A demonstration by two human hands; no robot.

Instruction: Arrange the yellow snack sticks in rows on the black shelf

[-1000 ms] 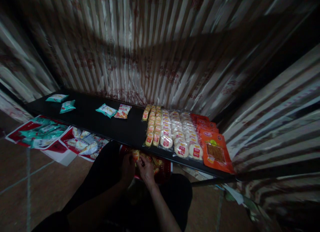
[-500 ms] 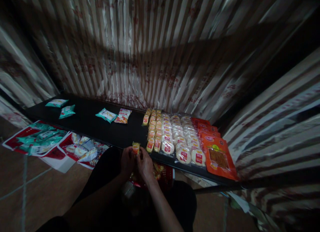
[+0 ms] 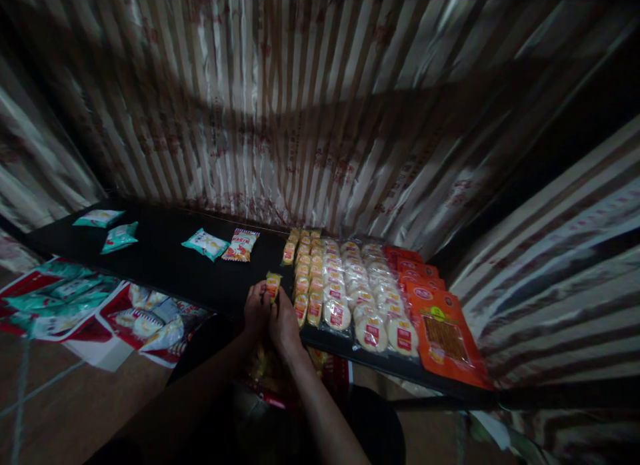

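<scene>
Between my two hands a small yellow wrapped snack stands upright over the front edge of the black shelf. My left hand is closed on its left side, and my right hand pinches it from the right. Just right of them, yellow wrapped snacks of the same look stand in rows on the shelf. Beside those are rows of round white crackers in clear wrappers. Below my hands, partly hidden by my arms, a red container holds more yellow packets.
Orange pouches overlap at the shelf's right end. Teal packets and a red-and-white packet lie farther left. On the floor, open boxes hold teal bags and white bags. A striped curtain hangs behind.
Both hands have moved a little forward with the yellow snack, over the shelf's front edge. The view has shifted slightly; the other goods stay in place.
</scene>
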